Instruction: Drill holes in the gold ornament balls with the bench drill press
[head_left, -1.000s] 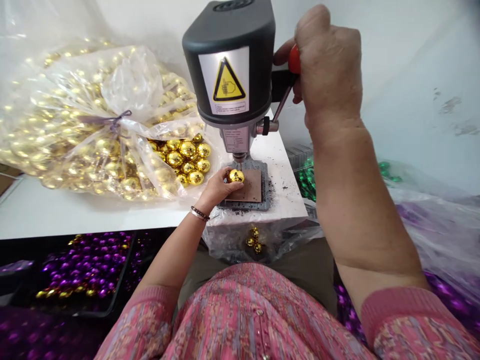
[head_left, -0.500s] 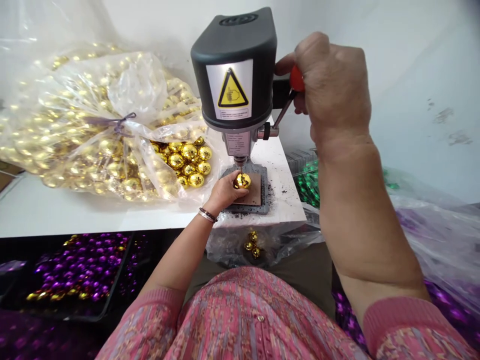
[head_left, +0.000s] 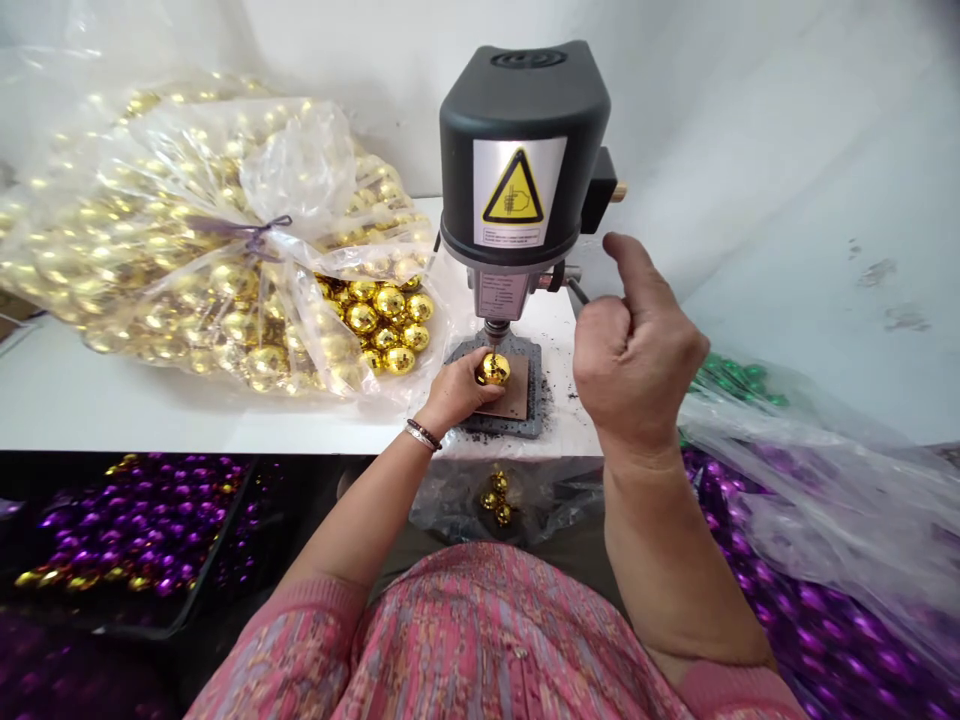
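Under the bit of a black-topped drill press (head_left: 525, 130), my left hand (head_left: 457, 390) pinches a shiny gold ball (head_left: 495, 369) between thumb and fingers. The ball rests on a brown pad (head_left: 514, 398) over the grey metal base (head_left: 531, 420). My right hand (head_left: 637, 350) is wrapped round the end of the press's lever (head_left: 579, 292), to the right of the machine. Its knob is hidden inside the fingers, and the index finger points up. Dark specks lie around the base.
A tied clear bag of gold balls (head_left: 255, 235) fills the left of the white table (head_left: 187, 425). Below are a black tray (head_left: 202, 580) of purple balls, and a plastic bag (head_left: 450, 495) with gold balls in front. Green balls (head_left: 739, 378) and bagged purple balls (head_left: 810, 610) lie right.
My right hand has come down with the lever, and its index finger now sticks out. My left hand still holds the ball under the bit. The view has shifted slightly.
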